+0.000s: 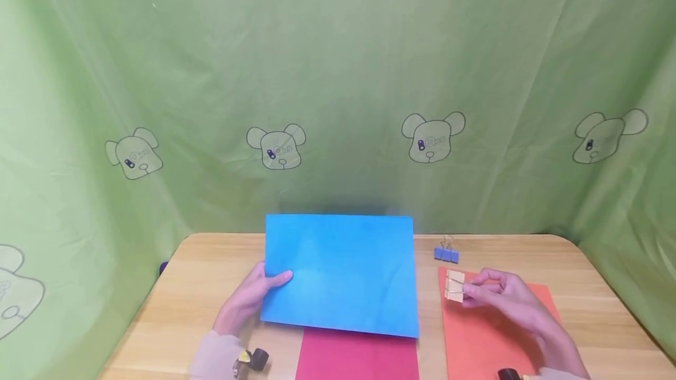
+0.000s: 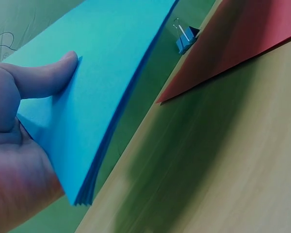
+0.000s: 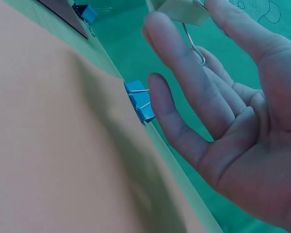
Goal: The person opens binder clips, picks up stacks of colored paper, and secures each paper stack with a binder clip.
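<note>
A stack of blue sheets is held up off the table by my left hand, thumb on the front face and fingers behind. The left wrist view shows several layers at the lower corner of the blue stack. My right hand pinches a pale yellow binder clip by its wire handles above the orange paper. In the right wrist view the yellow clip is partly cut off at the top edge, between thumb and fingers of the right hand.
A pink-red sheet lies on the wooden table, partly under the raised blue stack. Near the back edge, behind the orange paper, stands a blue binder clip. A green curtain hangs behind the table.
</note>
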`<state>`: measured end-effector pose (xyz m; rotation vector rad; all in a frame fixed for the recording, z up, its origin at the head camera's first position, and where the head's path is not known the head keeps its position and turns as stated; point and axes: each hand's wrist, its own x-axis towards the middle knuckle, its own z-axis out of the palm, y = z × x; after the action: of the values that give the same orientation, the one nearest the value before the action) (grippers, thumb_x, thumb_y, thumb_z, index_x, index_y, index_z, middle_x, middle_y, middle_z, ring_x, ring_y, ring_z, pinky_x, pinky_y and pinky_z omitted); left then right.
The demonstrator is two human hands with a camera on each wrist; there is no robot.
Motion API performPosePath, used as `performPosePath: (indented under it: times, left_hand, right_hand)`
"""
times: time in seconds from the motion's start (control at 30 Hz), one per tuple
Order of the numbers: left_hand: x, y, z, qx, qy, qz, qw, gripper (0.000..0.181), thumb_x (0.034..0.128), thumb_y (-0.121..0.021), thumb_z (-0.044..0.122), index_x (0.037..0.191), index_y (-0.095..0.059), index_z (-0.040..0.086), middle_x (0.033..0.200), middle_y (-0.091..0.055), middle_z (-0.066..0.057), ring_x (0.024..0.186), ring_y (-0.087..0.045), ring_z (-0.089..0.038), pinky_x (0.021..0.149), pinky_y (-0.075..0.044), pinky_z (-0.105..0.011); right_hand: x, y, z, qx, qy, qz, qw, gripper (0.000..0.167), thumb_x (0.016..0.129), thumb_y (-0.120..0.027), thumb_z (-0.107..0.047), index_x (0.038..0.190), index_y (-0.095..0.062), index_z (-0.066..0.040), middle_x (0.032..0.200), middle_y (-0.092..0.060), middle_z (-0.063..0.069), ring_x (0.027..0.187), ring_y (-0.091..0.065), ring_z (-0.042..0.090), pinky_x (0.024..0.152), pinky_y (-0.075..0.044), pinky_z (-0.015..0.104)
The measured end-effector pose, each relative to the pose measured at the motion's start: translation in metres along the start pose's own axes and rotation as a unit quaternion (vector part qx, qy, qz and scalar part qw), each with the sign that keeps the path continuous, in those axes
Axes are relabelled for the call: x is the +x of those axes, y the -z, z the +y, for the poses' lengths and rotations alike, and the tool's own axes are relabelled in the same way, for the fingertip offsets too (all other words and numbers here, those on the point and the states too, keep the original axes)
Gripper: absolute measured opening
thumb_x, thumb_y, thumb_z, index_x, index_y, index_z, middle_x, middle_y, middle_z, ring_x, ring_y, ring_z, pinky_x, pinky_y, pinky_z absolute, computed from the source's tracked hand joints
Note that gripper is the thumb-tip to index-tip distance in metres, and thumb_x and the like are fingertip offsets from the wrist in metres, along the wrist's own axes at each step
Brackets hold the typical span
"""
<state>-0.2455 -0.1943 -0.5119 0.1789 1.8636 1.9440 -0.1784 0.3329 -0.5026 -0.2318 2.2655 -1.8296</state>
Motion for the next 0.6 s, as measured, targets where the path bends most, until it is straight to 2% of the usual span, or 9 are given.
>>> performPosePath:
  times: [0.2,0.37,0.6]
  left_hand:
    - [0.0026,-0.0033,-0.0002,0.003,0.004,0.009,0.9999,0.051,0.0975,-0.071,0.021,0.136,-0.046,-0.001,0.112,-0.068,-0.013,0.104,-0.07,-0.027,0.095,-0.056,-0.045]
    - [0.0041,-0.0053,-0.0025,0.0,0.002,0.004,1.0,0.058,0.0975,-0.071,0.021,0.142,-0.041,-0.001,0.119,-0.066,-0.013,0.108,-0.069,-0.029,0.096,-0.055,-0.045]
    - [0.0044,-0.0084,-0.0046,-0.013,0.006,-0.004,0.9999,0.061,0.0979,-0.07,0.021,0.146,-0.038,-0.001,0.119,-0.067,-0.014,0.107,-0.07,-0.032,0.094,-0.056,-0.047]
  right_hand:
    - [0.002,-0.0034,-0.0008,0.0,0.001,0.003,1.0,0.019,0.102,-0.063,-0.009,0.111,-0.058,0.007,0.101,-0.076,0.018,0.095,-0.075,0.034,0.09,-0.05,0.017]
    - [0.0021,-0.005,-0.0008,-0.009,0.0,0.02,0.9998,0.021,0.101,-0.064,-0.01,0.11,-0.06,0.008,0.099,-0.077,0.018,0.093,-0.075,0.035,0.09,-0.049,0.017]
    - [0.0051,-0.0051,-0.0029,0.004,0.005,0.004,1.0,0.018,0.101,-0.064,-0.01,0.11,-0.06,0.006,0.1,-0.077,0.017,0.091,-0.075,0.033,0.089,-0.052,0.019]
